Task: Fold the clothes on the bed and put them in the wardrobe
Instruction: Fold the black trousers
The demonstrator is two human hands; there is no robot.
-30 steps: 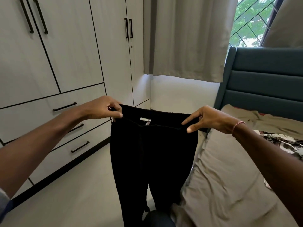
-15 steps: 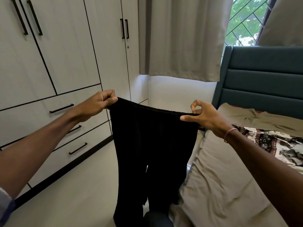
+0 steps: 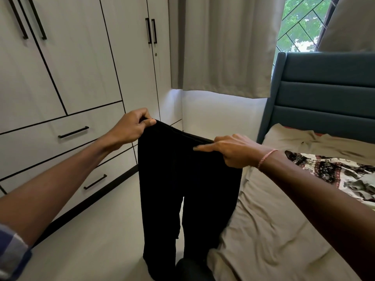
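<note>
Wardrobe (image 3: 81, 67) fills the left, doors and drawers all closed; bed (image 3: 269, 230) with wrinkled beige sheet on the right, teal headboard (image 3: 324, 94) behind it under a beige curtain (image 3: 225, 47). Black trousers (image 3: 188, 189) hang in the air between wardrobe and bed, waistband up, legs dropping toward the floor and brushing the bed edge; patterned clothes (image 3: 334, 171) lie in a heap on the bed's right side. Left hand (image 3: 129, 128) pinches the waistband's left corner, fingers curled tight; right hand (image 3: 233, 151) grips the right end, index finger straight along the fabric, pink bracelet (image 3: 265, 157) on that wrist.
</note>
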